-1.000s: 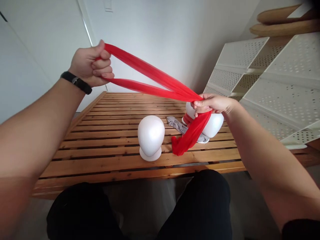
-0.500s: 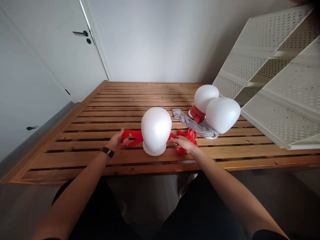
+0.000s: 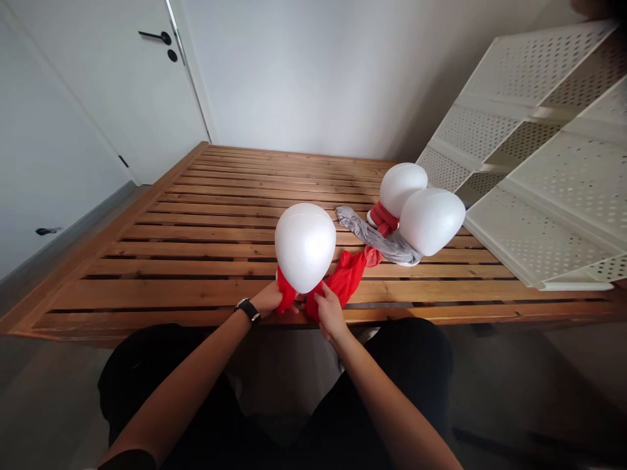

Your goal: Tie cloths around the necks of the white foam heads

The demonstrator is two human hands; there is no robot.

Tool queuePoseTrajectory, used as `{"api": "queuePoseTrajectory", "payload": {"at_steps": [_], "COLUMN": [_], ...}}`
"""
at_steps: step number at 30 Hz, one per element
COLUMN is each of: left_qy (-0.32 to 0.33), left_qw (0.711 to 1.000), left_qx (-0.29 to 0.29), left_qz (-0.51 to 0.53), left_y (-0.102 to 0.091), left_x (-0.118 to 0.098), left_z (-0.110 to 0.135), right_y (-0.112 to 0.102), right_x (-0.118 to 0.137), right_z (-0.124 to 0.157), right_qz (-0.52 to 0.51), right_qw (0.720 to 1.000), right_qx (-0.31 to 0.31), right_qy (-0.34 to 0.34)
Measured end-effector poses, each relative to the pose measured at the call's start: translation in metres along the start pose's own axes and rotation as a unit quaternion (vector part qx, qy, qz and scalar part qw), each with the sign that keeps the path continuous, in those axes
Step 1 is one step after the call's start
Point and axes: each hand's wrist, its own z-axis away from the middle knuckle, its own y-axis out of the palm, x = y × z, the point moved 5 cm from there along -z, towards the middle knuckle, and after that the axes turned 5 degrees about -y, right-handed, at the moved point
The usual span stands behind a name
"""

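A white foam mannequin head [image 3: 304, 245] stands near the front edge of the slatted wooden bench [image 3: 196, 267]. Around its neck runs a bright red scarf [image 3: 347, 277], whose longer part trails off to the right. My left hand [image 3: 274, 299], with a dark watch on the wrist, grips the scarf at the left front of the neck. On the right front, my right hand [image 3: 329, 308] is closed on the other side of the scarf. The head hides the back of the neck, and some of my fingers are covered by cloth.
To the right stand two more white foam heads, a rear one [image 3: 402, 186] with a dull red scarf [image 3: 383, 217] at its neck and a nearer one [image 3: 432, 220] with a grey scarf [image 3: 367, 232]. White perforated panels [image 3: 548, 209] lean at the right. A door [image 3: 108, 85] is at left.
Both hands have come inward and toward me, bringing the red scarf from the head's sides to the front of its neck. The trailing red cloth has been drawn out from its bunched heap.
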Motion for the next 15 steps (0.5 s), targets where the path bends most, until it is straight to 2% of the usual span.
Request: {"api": "queuePoseTrajectory", "payload": {"at_steps": [3,5,7,10,12,15], "left_qy": [0.07,0.096,0.089,0.037,0.024,0.055], "left_qw": [0.995,0.993,0.995,0.998,0.998,0.995], "left_qx": [-0.024,-0.032,-0.019,0.0,-0.024,-0.07], "left_qz": [-0.065,-0.067,-0.031,0.05,0.06,0.042], "left_y": [0.009,0.018,0.028,0.04,0.041,0.039], "left_x": [-0.014,-0.021,-0.023,-0.02,-0.019,-0.018], "left_z": [0.0,0.004,0.007,0.01,0.009,0.006], "right_y": [0.003,0.01,0.022,0.038,0.04,0.03], "right_x": [0.001,-0.002,-0.005,-0.005,-0.004,0.001], "right_z": [0.012,0.024,0.037,0.052,0.055,0.049], "right_qz": [0.106,0.136,0.166,0.222,0.233,0.235], "right_qw": [0.989,0.98,0.973,0.955,0.951,0.951], "right_qx": [-0.056,-0.08,-0.071,-0.065,-0.084,-0.13], "right_qy": [-0.086,-0.118,-0.144,-0.186,-0.187,-0.153]}}
